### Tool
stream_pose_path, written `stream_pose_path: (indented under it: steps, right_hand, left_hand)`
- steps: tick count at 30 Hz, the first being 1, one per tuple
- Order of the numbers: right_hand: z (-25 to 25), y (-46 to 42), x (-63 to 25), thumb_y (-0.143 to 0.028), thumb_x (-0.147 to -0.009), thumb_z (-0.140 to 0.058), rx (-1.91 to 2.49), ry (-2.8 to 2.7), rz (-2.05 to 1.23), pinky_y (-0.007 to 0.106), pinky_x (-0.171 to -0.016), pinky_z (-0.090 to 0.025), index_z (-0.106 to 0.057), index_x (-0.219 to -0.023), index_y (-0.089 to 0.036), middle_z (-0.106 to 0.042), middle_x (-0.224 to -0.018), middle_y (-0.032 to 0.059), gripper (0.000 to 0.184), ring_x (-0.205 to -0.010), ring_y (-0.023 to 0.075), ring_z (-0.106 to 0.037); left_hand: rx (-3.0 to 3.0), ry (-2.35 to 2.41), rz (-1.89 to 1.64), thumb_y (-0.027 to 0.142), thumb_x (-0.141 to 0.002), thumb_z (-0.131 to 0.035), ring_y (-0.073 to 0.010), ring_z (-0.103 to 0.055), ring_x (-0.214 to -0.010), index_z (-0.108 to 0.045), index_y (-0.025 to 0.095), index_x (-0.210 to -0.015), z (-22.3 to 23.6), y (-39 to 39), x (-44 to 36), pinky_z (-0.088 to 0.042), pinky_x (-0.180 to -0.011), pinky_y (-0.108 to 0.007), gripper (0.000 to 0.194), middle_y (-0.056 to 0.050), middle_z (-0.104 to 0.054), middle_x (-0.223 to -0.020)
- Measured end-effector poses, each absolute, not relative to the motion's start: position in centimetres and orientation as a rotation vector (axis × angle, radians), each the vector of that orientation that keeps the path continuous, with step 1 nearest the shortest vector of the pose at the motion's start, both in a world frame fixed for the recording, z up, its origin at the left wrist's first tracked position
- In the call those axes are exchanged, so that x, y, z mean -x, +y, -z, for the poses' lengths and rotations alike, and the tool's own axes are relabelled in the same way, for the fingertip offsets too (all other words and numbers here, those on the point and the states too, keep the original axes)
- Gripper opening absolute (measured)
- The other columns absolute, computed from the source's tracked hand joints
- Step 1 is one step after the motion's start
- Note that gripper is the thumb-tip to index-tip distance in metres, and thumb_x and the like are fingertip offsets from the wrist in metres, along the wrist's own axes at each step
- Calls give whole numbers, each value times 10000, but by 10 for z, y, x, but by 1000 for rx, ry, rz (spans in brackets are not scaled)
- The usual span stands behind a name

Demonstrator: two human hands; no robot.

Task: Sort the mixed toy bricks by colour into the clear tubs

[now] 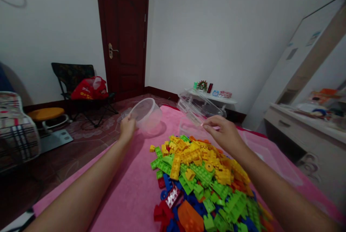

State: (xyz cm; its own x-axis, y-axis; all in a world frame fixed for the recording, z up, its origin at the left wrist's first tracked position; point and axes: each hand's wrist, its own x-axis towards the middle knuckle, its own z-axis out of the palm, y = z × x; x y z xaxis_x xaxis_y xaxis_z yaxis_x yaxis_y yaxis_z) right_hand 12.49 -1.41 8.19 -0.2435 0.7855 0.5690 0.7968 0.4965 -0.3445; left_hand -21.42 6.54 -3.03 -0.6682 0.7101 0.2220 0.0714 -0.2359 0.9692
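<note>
My left hand [128,126] grips the rim of a round clear plastic tub [147,116], tilted near the table's left edge. My right hand [220,131] is closed in a pinch above the far right of the pile, with a slim pink-and-white stick-like piece [216,128] between its fingers; its kind I cannot make out. Below and between my arms lies a heap of toy building bricks [200,174], yellow on top, green in the middle, with red, blue and orange nearer me. Just behind my right hand are a clear lidded plastic box [193,107] and another clear container [186,126].
A pink cloth [127,188] covers the table. A clear flat lid [273,156] lies at its right. Beyond stand a white shelf [228,100] and a drawer cabinet [286,123]. On the left are a folding chair [72,69] with a red bag [90,88] and a yellow stool [46,113].
</note>
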Motion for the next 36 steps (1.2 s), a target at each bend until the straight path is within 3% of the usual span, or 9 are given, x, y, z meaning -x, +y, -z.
stream_pose_path:
  steps: [8, 13, 18, 22, 25, 27, 32, 36]
  right_hand:
    - [-51, 95, -49, -129, -817, -512, 1431, -2477, -20, 236, -767, -434, -716, -903, -112, -709, -944, 95, 222, -883, 169, -626]
    - [-38, 110, -33, -142, -824, -526, 1351, -2715, -35, 200, -833, -423, -718, -971, -176, -691, -1033, 48, 244, -961, 133, -614]
    - [-44, 101, -42, -106, -733, -580, 1545, -2717, 145, 287, -915, -420, -575, -1246, -255, -488, -1363, 82, 533, -1148, 208, -541]
    - [-55, 96, -61, -215, -721, -620, 1914, -2627, 267, 418, -816, -473, -649, -1125, -172, -619, -1169, 170, 408, -1050, 320, -595]
    - [-55, 96, -74, -239, -612, -730, 2088, -2694, 206, 354, -707, -504, -726, -884, -179, -711, -932, 124, 279, -875, 286, -666]
    - [-51, 98, -80, -202, -630, -713, 2086, -2738, 213, 306, -691, -501, -731, -821, -185, -721, -889, 103, 193, -849, 253, -676]
    - [-47, 102, -90, -117, -785, -545, 2004, -2661, 458, 335, -819, -478, -705, -971, -136, -668, -1097, 173, 246, -1046, 272, -619]
    - [-54, 104, -82, -38, -770, -514, 2072, -2564, 568, 404, -784, -492, -671, -1039, -59, -657, -1050, 252, 311, -997, 324, -636]
  left_hand:
    - [-798, 1529, -2118, 157, -701, -512, -171, -661, -779, -513, 167, -1306, 23, 54, 208, -544, -612, -250, 605, -77, -672, -1017]
    - [-799, 1423, -2154, 181, -713, -524, -178, -653, -924, -503, 193, -1316, 27, 60, 210, -553, -645, -219, 603, -86, -625, -1150]
    - [-769, 1347, -2168, 171, -695, -534, -184, -647, -966, -484, 205, -1334, 25, 59, 210, -551, -620, -202, 642, -95, -583, -1231]
    - [-717, 1339, -2161, 147, -686, -521, -165, -667, -875, -492, 212, -1326, 18, 54, 206, -546, -560, -190, 644, -94, -595, -1205]
    - [-686, 1324, -2166, 141, -681, -529, -172, -663, -895, -488, 201, -1331, 16, 53, 204, -546, -563, -190, 655, -99, -588, -1223]
    - [-686, 1307, -2172, 138, -680, -523, -178, -655, -933, -481, 188, -1338, 17, 54, 204, -543, -569, -185, 662, -103, -562, -1268]
    - [-712, 1288, -2173, 148, -673, -523, -185, -651, -952, -458, 181, -1357, 21, 58, 205, -542, -574, -190, 687, -102, -550, -1291]
    - [-713, 1297, -2187, 172, -687, -538, -180, -640, -997, -495, 194, -1326, 25, 61, 209, -555, -671, -209, 641, -88, -587, -1240]
